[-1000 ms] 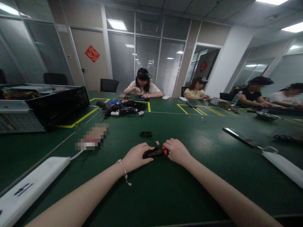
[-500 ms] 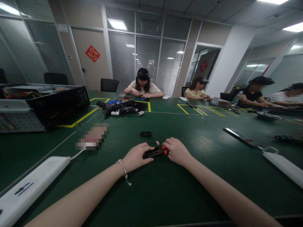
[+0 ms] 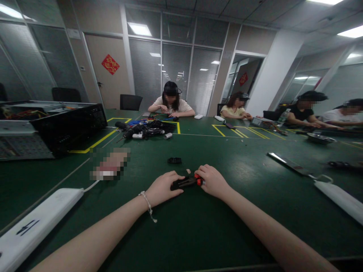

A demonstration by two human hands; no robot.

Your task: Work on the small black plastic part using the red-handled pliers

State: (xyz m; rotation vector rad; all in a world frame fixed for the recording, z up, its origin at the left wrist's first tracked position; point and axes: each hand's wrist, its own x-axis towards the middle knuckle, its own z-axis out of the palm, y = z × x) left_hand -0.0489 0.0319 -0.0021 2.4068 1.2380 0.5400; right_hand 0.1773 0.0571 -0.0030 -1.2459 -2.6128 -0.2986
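A small black tool with a red end point(image 3: 185, 182) lies low over the green table point(image 3: 198, 226), held between both hands. My left hand point(image 3: 163, 187) is closed on its black end, a thin cord bracelet on that wrist. My right hand point(image 3: 212, 180) is closed on the red end. A small pale piece point(image 3: 187, 171) lies just beyond the tool. A little farther out sits a small black part point(image 3: 174, 160).
A white power strip point(image 3: 36, 223) lies at the near left, a black computer case point(image 3: 51, 126) behind it. A pile of tools point(image 3: 146, 129) sits mid-table. A metal strip point(image 3: 289, 164) and a white object point(image 3: 340, 198) lie right. Several other people work at the far side.
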